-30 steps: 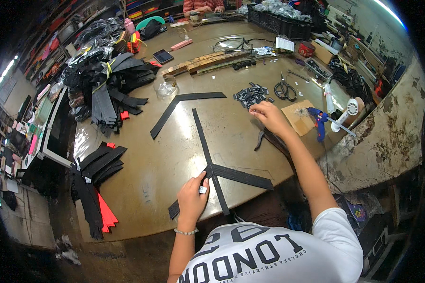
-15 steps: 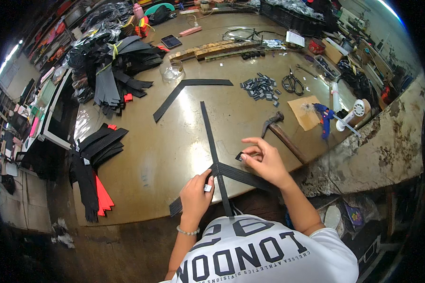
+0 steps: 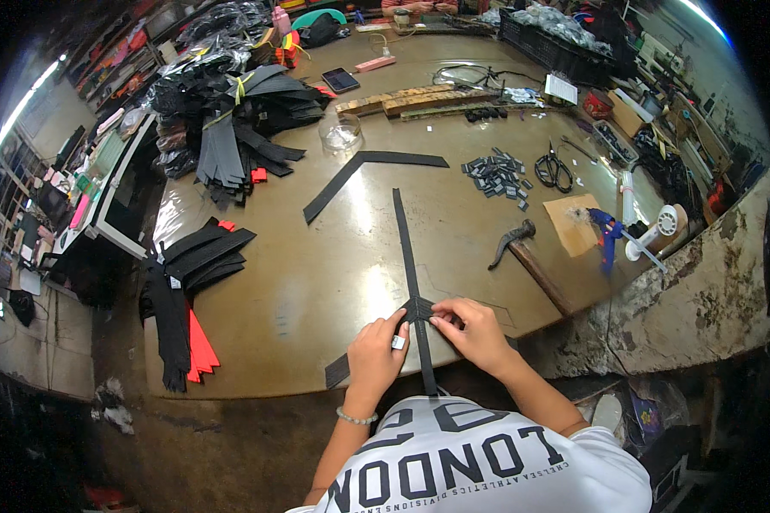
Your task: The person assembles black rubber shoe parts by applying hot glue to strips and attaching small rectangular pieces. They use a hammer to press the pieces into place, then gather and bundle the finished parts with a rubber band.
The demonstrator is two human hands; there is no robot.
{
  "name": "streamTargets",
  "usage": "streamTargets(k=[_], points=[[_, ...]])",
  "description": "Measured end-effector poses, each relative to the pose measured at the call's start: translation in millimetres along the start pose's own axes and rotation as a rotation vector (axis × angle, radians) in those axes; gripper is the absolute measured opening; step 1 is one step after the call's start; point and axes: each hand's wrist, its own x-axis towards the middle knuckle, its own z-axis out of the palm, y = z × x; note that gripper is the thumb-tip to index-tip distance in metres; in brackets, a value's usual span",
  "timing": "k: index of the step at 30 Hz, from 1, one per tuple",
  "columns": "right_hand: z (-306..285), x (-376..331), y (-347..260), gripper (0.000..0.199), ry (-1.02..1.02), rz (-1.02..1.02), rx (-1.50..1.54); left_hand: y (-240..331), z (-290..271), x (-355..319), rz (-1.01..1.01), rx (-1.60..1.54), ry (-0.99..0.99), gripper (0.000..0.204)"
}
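Close together, the bare left hand (image 3: 378, 352) and bare right hand (image 3: 475, 335) set fingertips where a long, narrow black strip (image 3: 405, 239) crosses a wide, bent, ribbed black band (image 3: 338, 371) near the glossy brown table's (image 3: 269, 342) edge, apparently steadying the join; whether either pinches anything, I can't tell.

Wkshop: hammer (image 3: 532, 268), scissors (image 3: 553, 162), blue glue gun (image 3: 607, 229) & bundled blk strips (image 3: 218, 150) on lg. worktable (image 3: 342, 256), crammed shelves (image 3: 115, 73).

Left fingers (image 3: 395, 320) and right fingers (image 3: 455, 309) at crossed black strips (image 3: 417, 311); hammer (image 3: 535, 272) farther right.
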Motion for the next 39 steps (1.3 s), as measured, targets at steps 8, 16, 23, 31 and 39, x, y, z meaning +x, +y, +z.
streamTargets(k=[8,16,23,31,39], points=[[-10,-1,-3,0.013,0.011,-0.075,0.134,1,-3,4,0.005,-0.032,-0.022,0.022],[-12,6,5,0.015,-0.039,0.077,0.115,-3,0,1,-0.02,-0.036,-0.048,0.022],[17,12,20,0.016,-0.002,0.09,0.002,-2,-2,2,-0.036,-0.083,-0.047,0.02],[19,18,20,0.015,-0.043,0.111,-0.047,1,-6,3,0.04,-0.105,0.023,0.02],[20,20,19,0.015,-0.025,0.125,-0.071,1,-48,-20,0.292,-0.125,-0.326,0.043]])
